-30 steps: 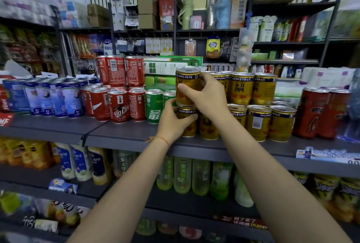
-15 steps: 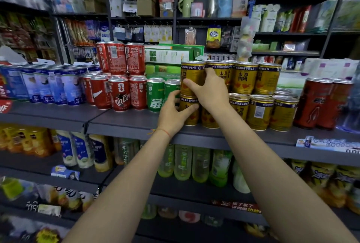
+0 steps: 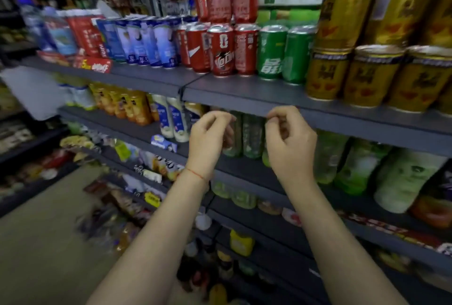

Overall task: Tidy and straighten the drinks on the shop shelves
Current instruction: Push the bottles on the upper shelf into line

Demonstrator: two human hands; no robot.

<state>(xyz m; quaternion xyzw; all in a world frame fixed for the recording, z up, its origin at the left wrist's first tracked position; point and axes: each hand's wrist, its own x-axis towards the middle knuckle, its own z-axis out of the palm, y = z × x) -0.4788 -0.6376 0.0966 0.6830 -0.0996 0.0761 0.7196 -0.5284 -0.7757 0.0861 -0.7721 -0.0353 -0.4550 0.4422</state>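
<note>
Gold cans (image 3: 327, 74) stand in two tiers at the right of the grey top shelf (image 3: 244, 99). Left of them are green cans (image 3: 271, 52), red cola cans (image 3: 221, 52) with more stacked on top, and blue-and-white cans (image 3: 146, 42). My left hand (image 3: 210, 138) and my right hand (image 3: 291, 140) hang side by side just below that shelf's front edge, in front of clear green bottles (image 3: 252, 138). Both hands have loosely curled fingers and hold nothing. The whole view is blurred.
The second shelf carries orange bottles (image 3: 122, 106), white bottles (image 3: 173, 121) and pale green bottles (image 3: 362, 165). Lower shelves hold mixed packets and bottles. The aisle floor (image 3: 49, 243) lies to the left, with another snack rack (image 3: 24, 138) beyond it.
Both hands have let go of the stacked gold cans and dropped below the top shelf's edge. The camera has swung closer, downward and to the left.
</note>
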